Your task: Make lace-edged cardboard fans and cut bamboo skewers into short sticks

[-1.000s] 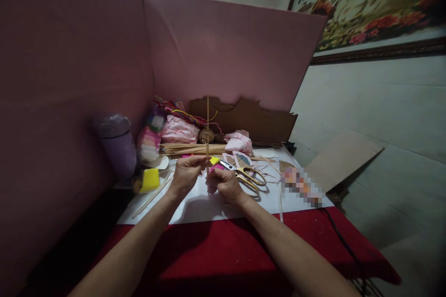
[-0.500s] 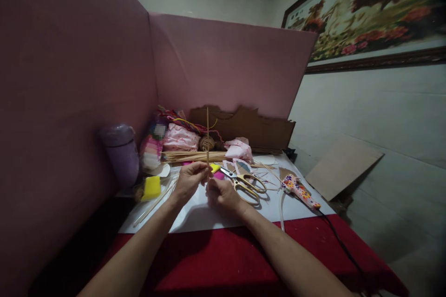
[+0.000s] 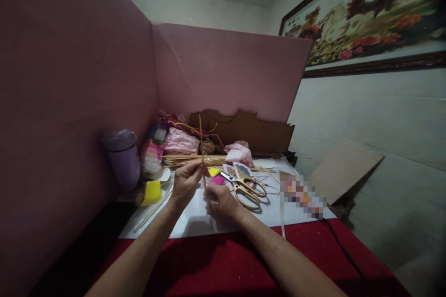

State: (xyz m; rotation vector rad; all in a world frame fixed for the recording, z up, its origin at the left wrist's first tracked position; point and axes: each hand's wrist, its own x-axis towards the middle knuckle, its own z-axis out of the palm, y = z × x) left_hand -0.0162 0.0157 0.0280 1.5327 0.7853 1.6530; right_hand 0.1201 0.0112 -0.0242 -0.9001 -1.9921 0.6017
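My left hand (image 3: 187,180) pinches a thin wooden stick (image 3: 201,134) that stands nearly upright, its top leaning slightly left. Below and to the right, my right hand (image 3: 223,200) is closed near the stick's lower end. Whether it grips the stick or something thin, such as a strand, is hidden by the fingers. Just right of my hands lie scissors (image 3: 245,188) with gold handles, blades pointing left. A magenta piece (image 3: 218,179) and a yellow piece (image 3: 213,172) sit right behind my right hand.
Bundled sticks (image 3: 181,161), a twine ball (image 3: 207,146) and pink cloth (image 3: 183,141) lie at the back, before torn cardboard (image 3: 244,127). At left are a purple cup (image 3: 122,162) and a yellow block (image 3: 152,192). A blurred, corded object (image 3: 302,197) lies at right.
The stick has shifted slightly left and now leans a little. My right hand has moved lower, widening the gap between my hands. The view has also shifted slightly.
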